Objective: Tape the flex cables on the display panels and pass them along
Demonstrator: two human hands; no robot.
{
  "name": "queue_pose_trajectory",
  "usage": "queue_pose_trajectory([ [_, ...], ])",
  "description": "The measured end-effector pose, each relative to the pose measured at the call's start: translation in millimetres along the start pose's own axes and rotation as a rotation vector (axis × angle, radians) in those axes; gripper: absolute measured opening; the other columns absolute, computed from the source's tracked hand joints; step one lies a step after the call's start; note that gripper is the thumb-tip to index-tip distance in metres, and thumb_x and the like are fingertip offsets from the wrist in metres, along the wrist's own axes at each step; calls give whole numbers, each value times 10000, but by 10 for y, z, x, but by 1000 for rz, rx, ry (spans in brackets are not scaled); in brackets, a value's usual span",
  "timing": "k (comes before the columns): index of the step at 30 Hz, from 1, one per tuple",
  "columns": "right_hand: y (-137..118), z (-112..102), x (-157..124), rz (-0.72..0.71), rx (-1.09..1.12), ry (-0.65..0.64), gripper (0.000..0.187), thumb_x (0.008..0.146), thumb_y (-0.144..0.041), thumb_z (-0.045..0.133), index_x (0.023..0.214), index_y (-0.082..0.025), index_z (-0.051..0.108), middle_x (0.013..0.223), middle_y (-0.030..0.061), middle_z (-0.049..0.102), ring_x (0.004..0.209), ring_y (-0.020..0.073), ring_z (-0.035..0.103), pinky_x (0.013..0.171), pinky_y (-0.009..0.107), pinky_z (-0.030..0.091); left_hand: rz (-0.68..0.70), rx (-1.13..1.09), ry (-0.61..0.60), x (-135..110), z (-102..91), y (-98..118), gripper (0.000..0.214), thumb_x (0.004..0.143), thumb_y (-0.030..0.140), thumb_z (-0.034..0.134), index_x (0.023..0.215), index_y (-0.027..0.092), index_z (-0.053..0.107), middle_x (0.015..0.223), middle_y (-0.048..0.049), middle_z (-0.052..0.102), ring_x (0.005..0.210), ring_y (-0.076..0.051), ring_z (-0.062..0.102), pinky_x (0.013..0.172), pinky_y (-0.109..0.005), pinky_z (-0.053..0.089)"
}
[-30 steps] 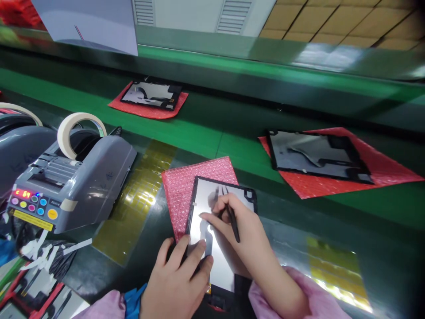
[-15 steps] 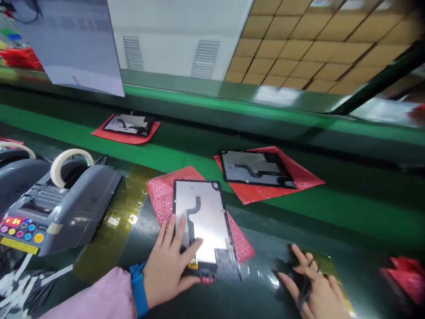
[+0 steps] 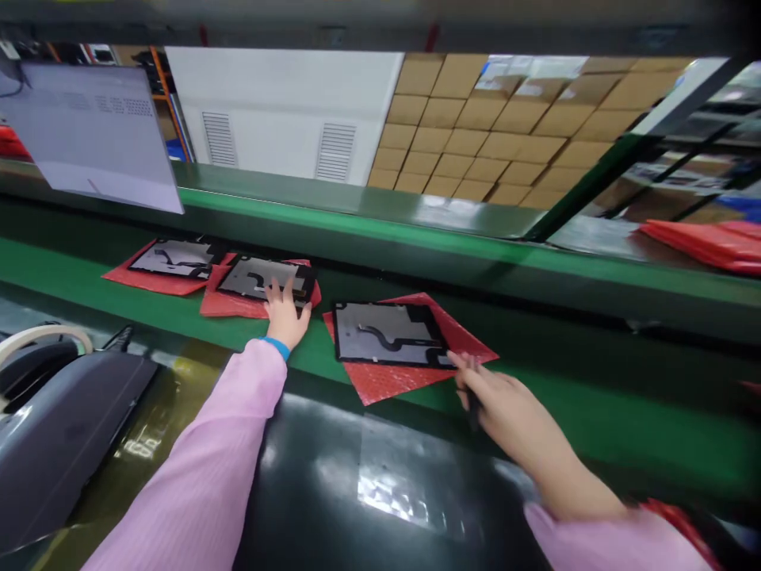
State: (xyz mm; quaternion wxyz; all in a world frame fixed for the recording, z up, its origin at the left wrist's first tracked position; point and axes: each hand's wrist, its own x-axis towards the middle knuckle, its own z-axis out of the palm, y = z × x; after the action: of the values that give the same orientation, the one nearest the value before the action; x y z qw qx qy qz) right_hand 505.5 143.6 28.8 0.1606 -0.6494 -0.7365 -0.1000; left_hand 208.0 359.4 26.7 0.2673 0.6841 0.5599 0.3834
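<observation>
My left hand is stretched forward, fingers spread flat on the near edge of a dark panel. That panel lies on red bubble wrap on the green belt. My right hand reaches to the near right corner of a second panel on its own red wrap. Its fingertips touch the wrap's edge. A thin dark tool shows under its fingers. A third panel on red wrap lies further left, partly overlapped by the first.
A grey tape dispenser with a tape roll stands at the near left. A dark glossy mat lies in front of me. Behind the belt are a raised green rail, a white sheet, stacked cartons and red wraps.
My left hand has slid the panel and its wrap off the dark mat onto the belt, beside the far-left one. My right hand moved up to the middle panel's wrap. The view tilted up.
</observation>
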Motion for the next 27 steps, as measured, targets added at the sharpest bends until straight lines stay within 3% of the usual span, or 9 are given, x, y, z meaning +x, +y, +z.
queue_pose_trajectory([
  [4,180,213,527,-174,32,-129,384,743,-20,439,917,-259,685,784,33,778,768,205,730,727,308,539,39,-279,-59,-265,-72,0,345,897,162,555,1240,141,582,1473,-214,474,1458,-326,364,1182,-493,313],
  [8,116,185,707,-92,-49,-36,276,751,-87,506,901,-220,696,624,29,719,519,207,639,458,278,367,-6,-564,-171,-1241,-157,83,179,938,327,547,878,184,636,949,-94,658,978,-243,654,960,-408,510],
  [10,-123,72,716,-21,-99,44,130,797,-169,555,807,-230,670,564,21,681,469,205,603,419,266,258,-64,-713,-274,-1755,-153,180,290,959,413,531,830,178,643,794,-66,653,750,-200,660,758,-352,560],
  [13,-779,-158,559,-11,-116,102,89,814,-208,607,739,-249,632,551,-16,657,457,169,590,425,250,241,-164,-934,-391,-2242,-126,339,462,926,574,582,1146,174,654,1064,-152,727,882,-245,728,717,-348,585],
  [16,-1530,-332,191,-145,-56,136,214,847,-117,557,975,-236,681,610,-16,697,514,166,643,492,253,370,-486,-1296,-318,-2324,-140,428,764,689,618,839,1306,239,595,1321,-145,669,1153,-306,677,924,-403,559],
  [19,-1870,-348,-277,-212,259,52,123,975,-243,507,938,-259,623,713,6,755,627,171,718,596,240,499,-755,-1422,-152,-2219,-216,396,652,651,512,893,1167,178,674,1143,-124,755,1100,-314,703,955,-405,551],
  [21,-1742,-270,-608,-65,357,9,209,993,-389,501,818,-280,531,872,50,796,808,218,762,725,303,566,-813,-1386,-105,-2175,-305,323,497,687,351,873,1102,148,689,1005,-101,786,1023,-295,735,940,-385,564],
  [25,-1148,28,-1259,400,46,135,371,937,-616,420,851,-267,511,1240,239,716,1125,470,677,771,621,558,-955,-1325,-144,-2220,-603,169,395,662,97,780,1043,133,683,843,-66,795,830,-264,776,832,-366,612],
  [27,-1018,189,-1490,442,-13,88,353,923,-582,425,842,-255,531,1338,250,660,1220,534,597,796,725,507,-1030,-1289,-221,-2259,-790,111,292,692,84,726,980,113,686,778,-78,788,731,-261,776,749,-364,629],
])
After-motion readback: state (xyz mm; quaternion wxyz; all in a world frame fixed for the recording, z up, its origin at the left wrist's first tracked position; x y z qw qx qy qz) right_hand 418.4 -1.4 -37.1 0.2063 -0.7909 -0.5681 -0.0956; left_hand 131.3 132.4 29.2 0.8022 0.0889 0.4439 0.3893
